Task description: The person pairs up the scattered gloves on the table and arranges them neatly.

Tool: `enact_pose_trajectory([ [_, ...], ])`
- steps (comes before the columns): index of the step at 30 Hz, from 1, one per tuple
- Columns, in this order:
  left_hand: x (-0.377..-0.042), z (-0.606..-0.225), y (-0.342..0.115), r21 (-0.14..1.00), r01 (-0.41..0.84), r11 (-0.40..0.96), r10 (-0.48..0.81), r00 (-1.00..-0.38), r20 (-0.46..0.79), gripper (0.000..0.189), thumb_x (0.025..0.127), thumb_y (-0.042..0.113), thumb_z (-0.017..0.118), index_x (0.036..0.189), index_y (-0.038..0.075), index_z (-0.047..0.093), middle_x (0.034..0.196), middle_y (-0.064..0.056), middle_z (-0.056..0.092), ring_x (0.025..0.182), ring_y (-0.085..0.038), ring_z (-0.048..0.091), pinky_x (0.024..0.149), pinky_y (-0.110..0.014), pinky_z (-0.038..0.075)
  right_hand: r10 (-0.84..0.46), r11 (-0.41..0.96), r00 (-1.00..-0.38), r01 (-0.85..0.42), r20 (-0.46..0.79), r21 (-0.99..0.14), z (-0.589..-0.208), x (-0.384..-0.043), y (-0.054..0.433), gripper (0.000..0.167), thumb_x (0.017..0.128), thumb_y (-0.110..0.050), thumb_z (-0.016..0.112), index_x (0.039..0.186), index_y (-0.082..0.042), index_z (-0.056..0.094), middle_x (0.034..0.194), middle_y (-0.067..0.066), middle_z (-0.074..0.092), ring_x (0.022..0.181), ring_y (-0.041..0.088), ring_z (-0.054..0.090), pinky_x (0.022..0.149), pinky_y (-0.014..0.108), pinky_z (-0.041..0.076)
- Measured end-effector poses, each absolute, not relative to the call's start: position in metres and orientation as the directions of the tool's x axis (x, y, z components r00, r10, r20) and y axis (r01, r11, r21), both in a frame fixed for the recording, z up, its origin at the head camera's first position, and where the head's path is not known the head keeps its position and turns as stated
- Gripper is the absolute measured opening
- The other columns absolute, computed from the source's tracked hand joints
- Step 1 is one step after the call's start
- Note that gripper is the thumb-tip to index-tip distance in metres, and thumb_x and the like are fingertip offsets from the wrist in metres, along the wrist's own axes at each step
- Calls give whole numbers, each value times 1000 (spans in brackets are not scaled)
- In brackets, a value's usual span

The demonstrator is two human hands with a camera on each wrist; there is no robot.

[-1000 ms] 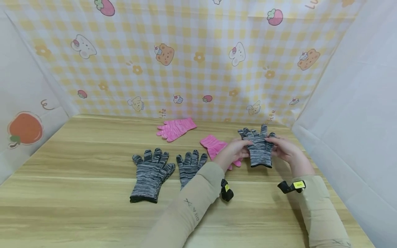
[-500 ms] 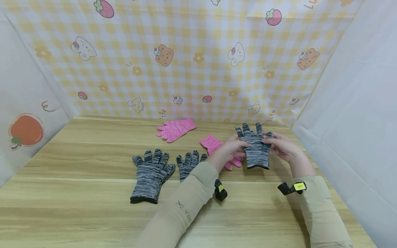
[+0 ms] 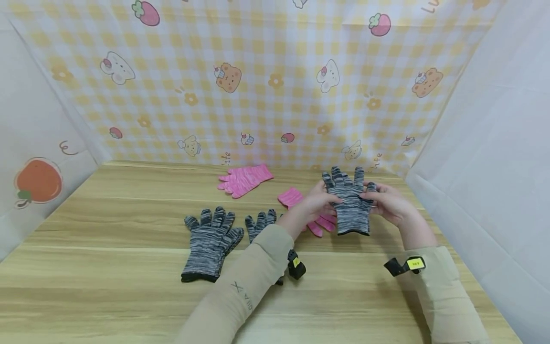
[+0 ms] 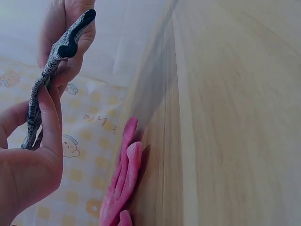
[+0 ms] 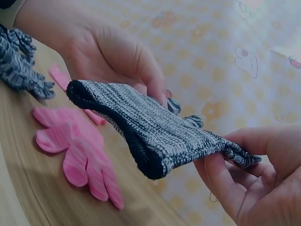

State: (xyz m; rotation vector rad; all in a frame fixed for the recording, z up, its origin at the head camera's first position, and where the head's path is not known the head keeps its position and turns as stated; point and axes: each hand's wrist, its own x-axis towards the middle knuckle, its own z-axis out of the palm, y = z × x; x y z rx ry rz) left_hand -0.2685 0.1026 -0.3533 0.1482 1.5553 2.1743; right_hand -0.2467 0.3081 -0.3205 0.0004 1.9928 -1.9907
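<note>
A grey-and-black striped knit glove [image 3: 353, 212] with a black cuff edge is held up at the back right, fingers pointing away. My left hand [image 3: 317, 203] pinches its left side, thumb on top and fingers beneath. On the opposite side my right hand [image 3: 388, 203] grips it near the glove's thumb. Both wrist views show the glove raised above the table, its cuff [image 5: 127, 132] facing the right wrist camera. Under my left forearm lies a second grey glove [image 3: 259, 223], partly hidden. Just beneath my left hand is a pink glove [image 3: 320, 224], also partly covered.
Farther left, a grey glove stack [image 3: 208, 246] lies on the wooden table [image 3: 107, 296]. Another pink glove [image 3: 245, 179] rests near the back edge. A yellow checked cloth [image 3: 258, 110] hangs behind, and a white cloth wall [image 3: 485, 157] stands at the right.
Both hands have carried the held grey glove slightly left. Its fingers are spread wider apart than a second ago. My left forearm has shifted left, and the gloves on the table have stayed put.
</note>
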Motion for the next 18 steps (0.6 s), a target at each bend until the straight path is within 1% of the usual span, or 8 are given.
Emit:
enact_pose_trajectory([
  [4,-267,-351,98,919,-287,-269,438,-887,-149,84,80,-16,61,150,9,22,147,-21,33,118,-34,50,95,-47,45,-225,38,-950,212,-215,-977,-317,-243,303,69,94,-3,58,147,4,15,87,-2,52,72,8,58,64,24,53],
  [6,-266,-350,96,919,-283,-276,435,-889,-143,83,80,-17,61,150,9,23,148,-20,32,118,-34,49,95,-46,46,-227,34,-951,207,-209,-978,-316,-241,301,60,94,-2,58,142,3,24,85,-3,53,72,8,58,66,24,54],
  [9,-264,-348,94,914,-286,-289,437,-889,-140,87,80,-17,59,152,10,19,152,-22,23,127,-36,40,97,-48,44,-234,13,-952,200,-197,-980,-316,-239,298,40,94,0,57,128,0,38,82,-2,54,72,9,59,67,25,54],
  [10,-264,-347,93,913,-282,-295,436,-890,-134,85,80,-18,59,150,10,21,150,-21,27,126,-35,42,96,-48,45,-236,4,-952,199,-194,-980,-316,-239,297,33,94,0,57,123,-1,40,81,-2,54,71,9,59,66,25,54],
  [13,-262,-345,89,912,-280,-301,439,-889,-128,86,79,-19,58,151,11,20,152,-21,24,125,-31,42,91,-42,48,-243,-18,-952,195,-185,-981,-315,-237,294,24,94,0,56,114,-4,43,78,-2,55,68,9,59,65,25,54],
  [16,-259,-342,84,915,-276,-293,437,-890,-129,88,79,-20,58,151,11,19,152,-21,23,120,-29,45,76,-35,51,-259,-37,-949,194,-178,-980,-313,-235,290,23,95,0,56,114,-6,44,77,-2,57,68,10,60,65,26,54],
  [17,-257,-341,82,914,-285,-289,438,-888,-138,91,79,-19,57,153,13,14,155,-21,15,124,-31,42,72,-33,51,-265,-41,-948,192,-175,-980,-313,-234,289,23,95,0,56,114,-6,44,77,-2,58,68,10,60,65,27,55],
  [18,-256,-340,80,911,-291,-292,440,-887,-142,93,79,-20,57,154,13,13,155,-21,15,127,-35,39,71,-33,51,-272,-45,-947,191,-172,-981,-313,-234,288,24,95,0,56,115,-6,44,78,-2,59,68,10,61,65,27,55],
])
